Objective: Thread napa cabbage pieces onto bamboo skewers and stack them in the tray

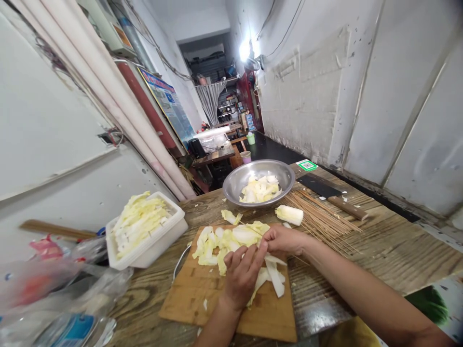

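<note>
My right hand [284,239] is closed in a pinch on a thin bamboo skewer [253,230], which slants out past the fingertips over yellow-white cabbage pieces [208,246]. Its fingertips meet those of my left hand [243,274], whose fingers are bent and closed around a cabbage leaf that they mostly hide. Both hands are above a wooden cutting board [188,299]. Pale cabbage strips [275,277] lie on the board's right side, just under my hands.
A steel bowl [231,185] with cut cabbage stands behind the board. Right of it lie loose skewers [325,219], a cabbage stump [289,215] and a cleaver [333,195]. On the left are a white tub [144,248] heaped with cabbage and some plastic bags [39,284].
</note>
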